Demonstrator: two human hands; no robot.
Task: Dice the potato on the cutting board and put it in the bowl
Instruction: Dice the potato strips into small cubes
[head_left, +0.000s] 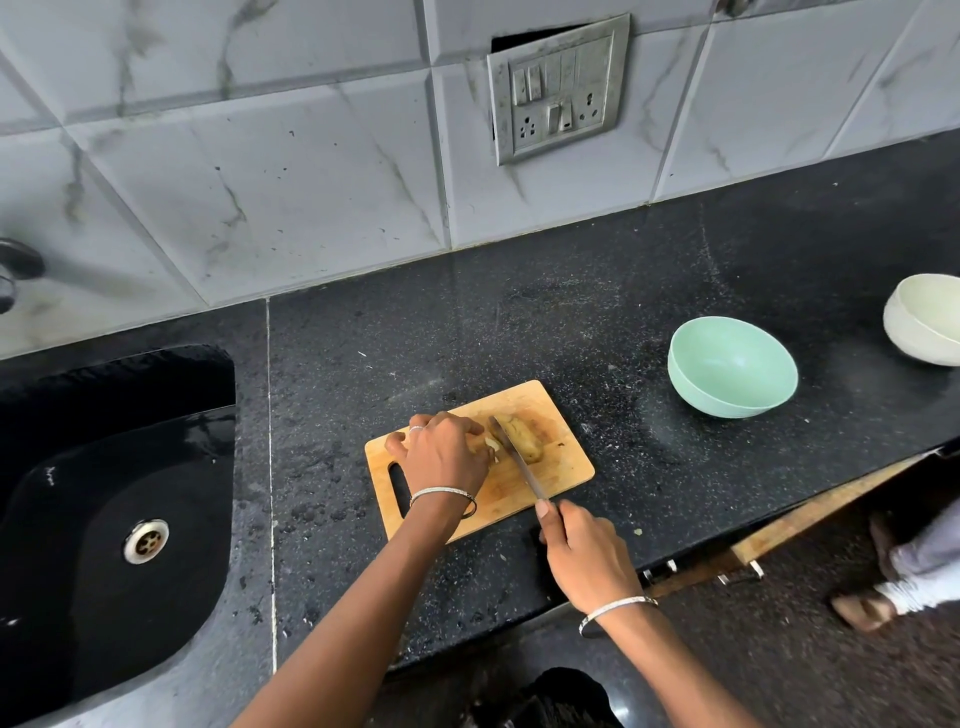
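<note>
A brown potato (525, 440) lies on the wooden cutting board (566, 470) in the middle of the black counter. My left hand (447, 449) covers the potato's left end, fingers curled on it, and pale cut bits show at its edge. My right hand (582, 556) grips the handle of a knife (519, 462), forefinger along its spine. The blade lies across the potato, just right of my left fingers. A mint green bowl (732, 366) stands to the right of the board, with nothing inside it.
A black sink (104, 493) with a steel drain is set into the counter at the left. A white bowl (927, 319) stands at the far right edge. A half-open wooden drawer (810, 519) juts out below the counter's front edge.
</note>
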